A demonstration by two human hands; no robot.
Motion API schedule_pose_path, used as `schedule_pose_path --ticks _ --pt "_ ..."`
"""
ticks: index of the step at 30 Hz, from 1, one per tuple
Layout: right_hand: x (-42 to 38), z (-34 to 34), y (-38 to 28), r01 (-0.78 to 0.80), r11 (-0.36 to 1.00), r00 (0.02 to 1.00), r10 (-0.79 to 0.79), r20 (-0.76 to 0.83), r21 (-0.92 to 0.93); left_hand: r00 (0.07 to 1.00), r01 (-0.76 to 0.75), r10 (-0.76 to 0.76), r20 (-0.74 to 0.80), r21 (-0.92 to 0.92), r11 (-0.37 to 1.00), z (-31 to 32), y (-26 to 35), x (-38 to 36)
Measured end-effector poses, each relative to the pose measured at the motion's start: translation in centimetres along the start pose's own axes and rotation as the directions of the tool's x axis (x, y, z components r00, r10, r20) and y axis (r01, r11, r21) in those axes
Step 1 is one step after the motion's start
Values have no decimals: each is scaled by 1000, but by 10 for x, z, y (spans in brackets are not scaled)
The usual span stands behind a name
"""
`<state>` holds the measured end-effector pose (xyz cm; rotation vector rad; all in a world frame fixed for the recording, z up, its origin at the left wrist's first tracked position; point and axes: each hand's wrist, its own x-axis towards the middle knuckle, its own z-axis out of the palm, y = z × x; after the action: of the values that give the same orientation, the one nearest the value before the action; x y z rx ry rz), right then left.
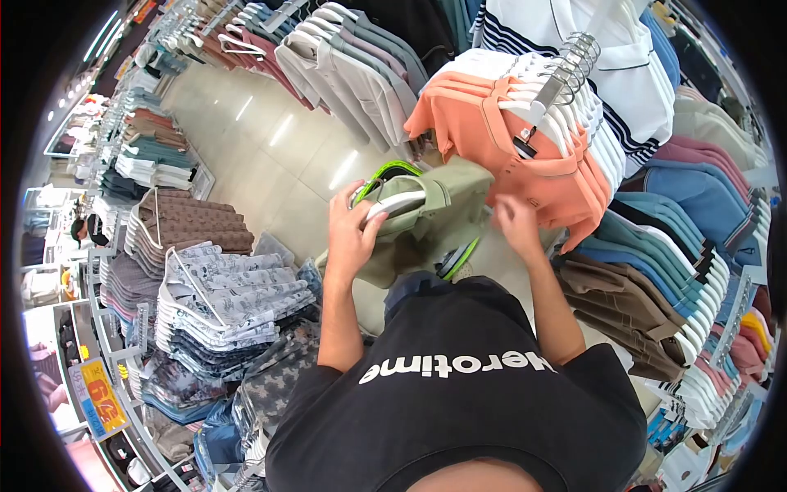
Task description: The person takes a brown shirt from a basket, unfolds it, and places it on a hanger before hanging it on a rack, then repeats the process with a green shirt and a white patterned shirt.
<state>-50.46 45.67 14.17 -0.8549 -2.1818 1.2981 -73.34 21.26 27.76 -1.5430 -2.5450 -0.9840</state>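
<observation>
My left hand (351,228) is closed around the neck of a white hanger (399,202), which carries an olive green collared shirt (455,197). The shirt hangs in front of my body, its collar beside my fingers. On the other side, my right hand (518,223) has its fingers curled together at the shirt's right edge, apparently pinching the fabric, though the fingertips are small and partly blurred. Just beyond that hand, orange polo shirts (467,111) hang on white hangers. Below the green shirt, a shoe with a bright green edge (459,258) shows on the floor.
Grey shirts (352,78) hang ahead, and striped white shirts (631,57) at the upper right. Patterned shorts (217,287) fill a rack on my left. Brown trousers (615,303) hang close on my right. A tiled floor aisle (270,139) runs ahead to the left.
</observation>
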Motion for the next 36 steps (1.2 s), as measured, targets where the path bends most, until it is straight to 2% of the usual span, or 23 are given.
schedule_pose_path --ticks 1,2,4,6,7,8,9,10,12,13,15,19,21,22,24,26,27,28,29,30,32,34,36 --pt "12 -8 -23 75 997 992 -77 -101 -23 1000 -15 15 -6 -31 999 -1 4 1" --pt "21 -15 -38 73 997 992 -75 -103 -23 1000 -17 17 -4 -32 999 -4 7 1" --pt "37 -22 -60 258 955 944 -281 -172 -143 997 -11 17 69 -93 996 -10 13 3" --pt "44 -25 -68 315 931 926 -344 -154 -183 996 -1 13 91 -132 991 -15 15 5" --pt "46 -28 -66 151 988 983 -154 101 35 993 10 10 117 -172 985 -18 15 5" --pt "49 -30 -69 -74 978 924 -7 382 195 994 12 7 111 -169 986 -18 15 6" --pt "46 -34 -81 -225 961 870 122 479 164 996 44 -29 79 -199 979 -17 17 5" --pt "48 -33 -78 -221 961 867 117 484 164 997 76 -66 49 -231 970 -17 18 5" --pt "52 -30 -64 -314 949 735 225 640 27 997 83 -80 22 -217 973 -16 15 4" --pt "50 -26 -59 -315 949 734 226 641 26 996 87 -89 0 -206 975 -14 14 3" --pt "44 -20 -55 -128 968 861 0 508 217 995 99 -102 -4 -204 974 -9 10 0" --pt "39 -13 -57 -79 971 922 -15 387 224 993 107 -114 -23 -209 972 -3 4 -2" --pt "37 -7 -66 202 962 979 -197 -44 182 988 144 -154 -31 -213 966 0 1 -1" --pt "34 -8 -73 202 962 979 -197 -43 182 980 183 -196 -44 -215 959 1 -1 0" --pt "28 -18 -96 305 946 932 -272 -238 113 975 189 -205 -79 -180 965 5 -11 0" --pt "22 -30 -105 299 950 934 -272 -232 90 972 191 -208 -106 -150 970 6 -15 2" --pt "20 -40 -112 239 970 971 -239 3 53 963 188 -224 -153 -218 958 5 -15 4" --pt "18 -47 -114 188 982 954 -184 237 4 949 181 -243 -200 -283 942 4 -14 5" --pt "16 -50 -109 172 985 915 -150 373 -28 949 147 -223 -224 -312 939 2 -11 8" --pt "15 -52 -108 171 985 916 -149 372 -29 949 146 -222 -223 -313 938 -2 -7 10" --pt "14 -56 -108 28 999 947 -21 319 -18 965 149 -207 -158 -318 936 -14 3 15" --pt "20 -59 -106 54 999 971 -54 232 6 974 130 -180 -135 -312 941 -18 9 17" --pt "26 -60 -104 88 994 996 -89 11 66 983 111 -150 -108 -306 946 -21 14 19"
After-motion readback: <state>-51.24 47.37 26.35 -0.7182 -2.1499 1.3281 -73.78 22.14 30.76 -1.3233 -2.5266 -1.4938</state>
